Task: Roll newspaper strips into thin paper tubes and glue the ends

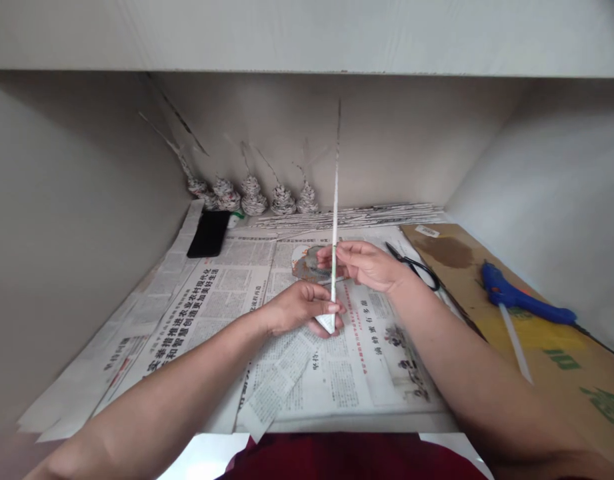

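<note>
A thin white paper tube point(335, 200) rolled from newsprint stands nearly upright before me, tapering to a darker tip. At its lower end my left hand point(299, 307) is closed, thumb and fingers pinching the tube where it meets a loose newspaper strip point(281, 380). That strip trails down toward the table's front edge. Higher up, my right hand point(364, 263) has its fingers closed round the middle of the same tube. Behind my hands lies a grey and white patch point(303, 265) with orange marks, partly hidden by my fingers.
Newspaper sheets point(187, 320) cover the table. Several coiled paper shapes point(253, 197) stand at the back, beside a pile of paper sticks point(377, 215). A black phone point(209, 233) lies left. Rightward are scissors point(421, 270) and a blue glue gun point(524, 300) on cardboard point(517, 367).
</note>
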A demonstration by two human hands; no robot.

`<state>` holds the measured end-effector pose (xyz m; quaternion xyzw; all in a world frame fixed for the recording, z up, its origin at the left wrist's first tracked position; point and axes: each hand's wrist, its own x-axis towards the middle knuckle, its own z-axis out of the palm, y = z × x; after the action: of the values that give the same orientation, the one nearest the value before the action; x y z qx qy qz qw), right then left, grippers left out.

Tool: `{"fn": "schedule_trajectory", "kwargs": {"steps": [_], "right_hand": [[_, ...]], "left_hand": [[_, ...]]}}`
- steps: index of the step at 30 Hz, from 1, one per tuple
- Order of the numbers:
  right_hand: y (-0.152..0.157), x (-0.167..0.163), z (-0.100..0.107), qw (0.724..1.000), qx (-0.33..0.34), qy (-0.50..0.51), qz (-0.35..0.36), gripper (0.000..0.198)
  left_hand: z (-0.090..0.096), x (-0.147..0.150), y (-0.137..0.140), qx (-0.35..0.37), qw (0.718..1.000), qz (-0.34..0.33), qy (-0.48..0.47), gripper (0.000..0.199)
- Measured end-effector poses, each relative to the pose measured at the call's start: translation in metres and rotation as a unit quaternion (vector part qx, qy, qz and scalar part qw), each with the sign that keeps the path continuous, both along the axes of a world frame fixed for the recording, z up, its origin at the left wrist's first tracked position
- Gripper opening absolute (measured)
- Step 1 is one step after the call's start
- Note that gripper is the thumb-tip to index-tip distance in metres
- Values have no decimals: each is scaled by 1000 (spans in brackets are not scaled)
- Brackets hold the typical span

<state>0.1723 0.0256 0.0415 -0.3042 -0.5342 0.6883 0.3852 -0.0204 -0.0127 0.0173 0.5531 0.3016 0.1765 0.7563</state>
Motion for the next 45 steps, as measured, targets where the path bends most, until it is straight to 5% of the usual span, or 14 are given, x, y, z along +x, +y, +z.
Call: {"fn": "schedule_trajectory", "kwargs": {"steps": [7,13,18,24,35,41,45], "right_hand": [[2,-4,-2,994,15,-32,-102,24],[-1,-2,0,998,26,-47,-21,28],[1,-5,-1,993,7,-33,-112,21],[-3,0,2,999,9,-33,-13,28],[-2,0,-1,1000,-12,-12,-10,23],[-1,-4,-1,995,-23,-18,-100,24],[-3,-2,4,999,-1,-32,-35,28]], "left_hand": [[0,0,0,-3,1000,-11,11,30],[-2,0,2,16,1000,-3,5,31],[0,-1,2,13,1000,-4,8,33],[4,-3,3,23,1000,-2,7,33],[4,-3,-1,14,999,-35,11,35],[4,-4,0,28,999,-39,23,34],[5,-4,1,30,999,-27,25,36]]}}
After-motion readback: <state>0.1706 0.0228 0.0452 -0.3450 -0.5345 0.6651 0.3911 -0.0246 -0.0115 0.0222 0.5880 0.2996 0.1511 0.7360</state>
